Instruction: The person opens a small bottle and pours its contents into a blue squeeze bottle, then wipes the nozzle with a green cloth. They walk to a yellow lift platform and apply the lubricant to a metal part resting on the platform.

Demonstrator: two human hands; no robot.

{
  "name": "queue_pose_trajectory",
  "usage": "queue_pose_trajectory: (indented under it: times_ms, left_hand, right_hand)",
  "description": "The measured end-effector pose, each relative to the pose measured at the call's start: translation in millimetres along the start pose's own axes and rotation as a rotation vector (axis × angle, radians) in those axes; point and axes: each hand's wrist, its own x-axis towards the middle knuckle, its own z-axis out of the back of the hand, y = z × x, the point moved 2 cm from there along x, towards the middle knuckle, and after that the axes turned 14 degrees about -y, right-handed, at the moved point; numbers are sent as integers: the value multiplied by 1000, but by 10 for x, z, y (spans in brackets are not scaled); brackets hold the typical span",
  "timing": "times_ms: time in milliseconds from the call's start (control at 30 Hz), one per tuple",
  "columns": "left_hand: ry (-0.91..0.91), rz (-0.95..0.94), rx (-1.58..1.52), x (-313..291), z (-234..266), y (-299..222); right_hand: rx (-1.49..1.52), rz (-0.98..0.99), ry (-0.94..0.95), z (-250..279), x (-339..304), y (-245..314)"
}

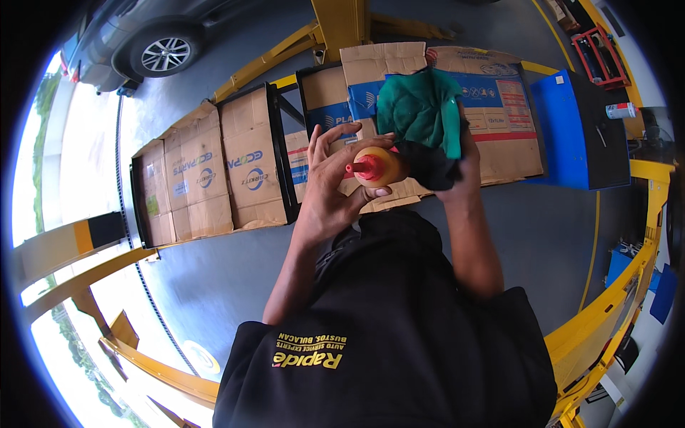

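My left hand (330, 178) is closed round a squeeze bottle (392, 165) with a pale yellow body and a red nozzle cap. Thumb and index finger grip its sides, while the other fingers are spread; the cap points toward me. Just to the right, my right hand (467, 160) holds a bunched green cloth (417, 107) together with a black cloth (432, 165). Most of the right fingers are hidden behind the fabric. Both hands are above a long bench covered with flattened cardboard (499, 150), the cloths close beside the bottle.
Cardboard sheets (246, 167) cover the bench's left part within a black frame. A blue panel (560, 128) stands at its right end, near a spray can (621, 110). Beyond rises a yellow lift post (341, 28). A grey car (135, 46) is parked far left.
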Motion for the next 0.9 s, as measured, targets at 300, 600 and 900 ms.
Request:
queue_pose_trajectory:
  times_ms: [300, 600, 900]
  left_hand:
    - [-116, 62, -179, -122, -47, 215]
    - [-87, 185, -503, -142, -98, 326]
    - [-47, 265, -834, -225, -250, 334]
  right_hand:
    - [-848, 774, 191, -477, -264, -460]
    - [-56, 153, 58, -130, -153, -438]
    - [-848, 643, 186, -295, -336, -647]
